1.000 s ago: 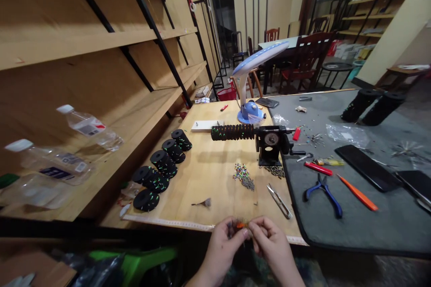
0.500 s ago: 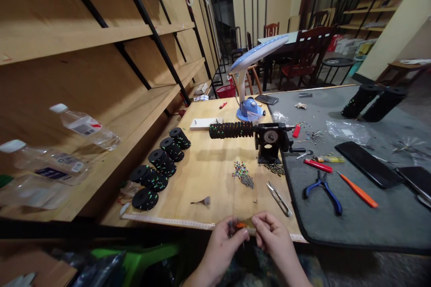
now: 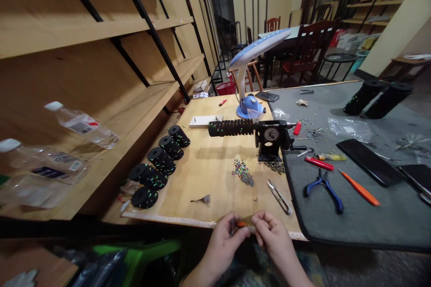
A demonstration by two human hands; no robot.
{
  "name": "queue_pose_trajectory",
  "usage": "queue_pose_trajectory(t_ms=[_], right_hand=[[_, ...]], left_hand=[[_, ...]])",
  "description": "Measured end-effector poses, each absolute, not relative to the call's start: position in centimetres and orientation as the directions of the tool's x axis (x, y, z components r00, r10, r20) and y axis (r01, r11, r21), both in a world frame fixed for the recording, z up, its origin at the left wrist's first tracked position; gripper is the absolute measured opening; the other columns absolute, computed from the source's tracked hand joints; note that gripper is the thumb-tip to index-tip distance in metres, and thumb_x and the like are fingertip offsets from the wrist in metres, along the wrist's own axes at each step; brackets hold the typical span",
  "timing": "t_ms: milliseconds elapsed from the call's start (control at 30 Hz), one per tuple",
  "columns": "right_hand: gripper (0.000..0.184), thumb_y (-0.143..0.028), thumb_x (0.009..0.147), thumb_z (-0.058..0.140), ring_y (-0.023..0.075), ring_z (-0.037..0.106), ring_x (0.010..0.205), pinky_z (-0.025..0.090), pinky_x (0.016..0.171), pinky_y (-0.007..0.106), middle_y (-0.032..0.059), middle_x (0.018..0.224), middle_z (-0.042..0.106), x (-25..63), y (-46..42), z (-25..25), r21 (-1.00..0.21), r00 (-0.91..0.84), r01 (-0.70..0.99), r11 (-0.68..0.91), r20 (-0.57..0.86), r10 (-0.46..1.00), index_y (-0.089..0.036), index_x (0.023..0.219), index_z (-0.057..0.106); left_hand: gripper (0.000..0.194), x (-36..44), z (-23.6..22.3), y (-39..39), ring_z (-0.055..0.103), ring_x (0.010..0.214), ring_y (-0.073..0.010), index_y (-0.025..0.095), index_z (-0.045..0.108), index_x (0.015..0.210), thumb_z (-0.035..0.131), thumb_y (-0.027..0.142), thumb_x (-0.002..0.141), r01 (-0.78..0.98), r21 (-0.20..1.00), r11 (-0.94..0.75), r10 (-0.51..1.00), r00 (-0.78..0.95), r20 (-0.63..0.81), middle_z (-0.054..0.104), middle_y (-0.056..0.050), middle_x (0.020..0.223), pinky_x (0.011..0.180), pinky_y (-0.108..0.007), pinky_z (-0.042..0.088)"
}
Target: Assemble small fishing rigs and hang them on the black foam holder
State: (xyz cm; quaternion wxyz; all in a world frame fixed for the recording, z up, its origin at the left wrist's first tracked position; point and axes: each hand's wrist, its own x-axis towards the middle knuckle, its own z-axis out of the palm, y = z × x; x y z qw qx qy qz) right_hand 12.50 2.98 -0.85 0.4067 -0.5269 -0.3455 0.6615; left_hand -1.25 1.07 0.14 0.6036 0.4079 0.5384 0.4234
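Observation:
At the table's front edge, my left hand (image 3: pixel 226 238) is closed around a small orange piece (image 3: pixel 241 223), mostly hidden by the fingers. Close beside it, my right hand (image 3: pixel 271 234) pinches thumb and forefinger together; whatever lies between them is too small to make out. Ahead is a pile of small coloured beads (image 3: pixel 240 168) touching a heap of tiny grey pieces (image 3: pixel 248 179). A small feathery tuft on a thin stem (image 3: pixel 204 199) lies to the left. To the right rest thread snips (image 3: pixel 279 197). Behind the beads stands a black hand-cranked winder (image 3: pixel 269 136) carrying a ribbed black foam roll (image 3: pixel 230 128).
Several black foam spools (image 3: pixel 160 160) line the table's left side. A blue desk lamp (image 3: pixel 249 106) stands at the back. On the grey mat (image 3: pixel 363 228) lie blue pliers (image 3: pixel 323 190), an orange-handled tool (image 3: pixel 359 187) and a black phone (image 3: pixel 370 162). Shelves with plastic bottles (image 3: pixel 82 124) rise at left.
The camera view has shifted slightly. Both hands stay close together in almost the same pose, and less of the orange piece shows between them.

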Motion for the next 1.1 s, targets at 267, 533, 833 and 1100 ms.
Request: queue_pose_trajectory(t_ms=[267,533,833,1100], right_hand=[[0.055,-0.072,0.059,0.065,0.0056,0.024,0.033,0.017,0.038,0.019,-0.0114,0.033,0.037,12.4,2.8,-1.0,-0.885,-0.101,-0.206,-0.418,-0.406,0.908,-0.020,0.065,0.051],[0.053,-0.072,0.062,0.064,0.0062,0.025,0.033,0.017,0.038,0.019,-0.0111,0.034,0.037,12.2,2.5,-1.5,-0.890,-0.093,-0.207,-0.407,-0.396,0.913,-0.020,0.065,0.051],[0.056,-0.074,0.060,0.064,0.0066,0.027,0.035,0.019,0.039,0.019,-0.0101,0.036,0.040,12.3,2.5,-1.6,-0.886,-0.095,-0.222,-0.406,-0.395,0.914,-0.019,0.067,0.052],[0.057,-0.075,0.060,0.064,0.0067,0.028,0.032,0.021,0.037,0.019,-0.0095,0.034,0.042,12.3,2.3,-2.2,-0.892,-0.103,-0.194,-0.408,-0.395,0.913,-0.019,0.066,0.054]], left_hand=[[0.049,-0.6,-0.3,1.2,0.029,0.042,-0.0030,0.014,0.057,0.088,0.076,0.054,0.066,-0.199,0.891,0.408,0.913,0.083,-0.399,0.051,0.006,0.061,0.041,-0.019,0.019],[0.044,-0.2,-0.3,1.4,0.023,0.039,-0.0020,0.017,0.050,0.078,0.076,0.051,0.066,-0.275,0.863,0.424,0.902,0.042,-0.429,0.038,0.011,0.054,0.038,-0.018,0.014],[0.045,0.1,-0.2,1.3,0.025,0.040,-0.0014,0.017,0.049,0.075,0.077,0.051,0.064,-0.292,0.864,0.411,0.903,-0.002,-0.430,0.037,0.011,0.055,0.038,-0.017,0.015],[0.044,0.3,-0.5,1.6,0.027,0.040,-0.0021,0.018,0.048,0.072,0.076,0.050,0.064,-0.271,0.869,0.413,0.899,-0.031,-0.437,0.040,0.011,0.054,0.039,-0.017,0.018]])
